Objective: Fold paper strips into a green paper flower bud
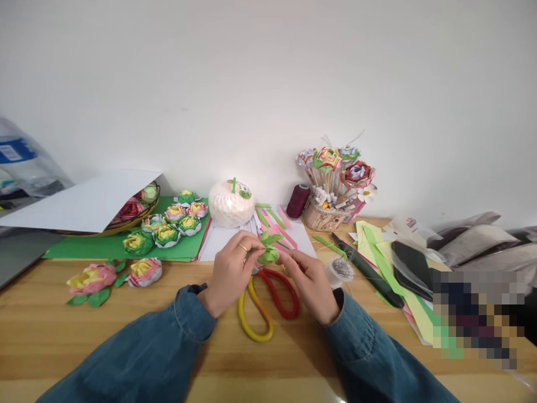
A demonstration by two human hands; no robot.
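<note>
Held between both hands above the scissors (268,302): green paper piece (268,250), pinched at its left by left hand (230,271) and at its right by right hand (308,282), leaf tips pointing up toward wall.

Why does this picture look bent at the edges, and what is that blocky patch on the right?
Head view: wide lens bows the table edge; even soft light; both hands, left hand and right hand, look sharp around the green paper piece; the pixelated patch hides whatever is there.
</note>
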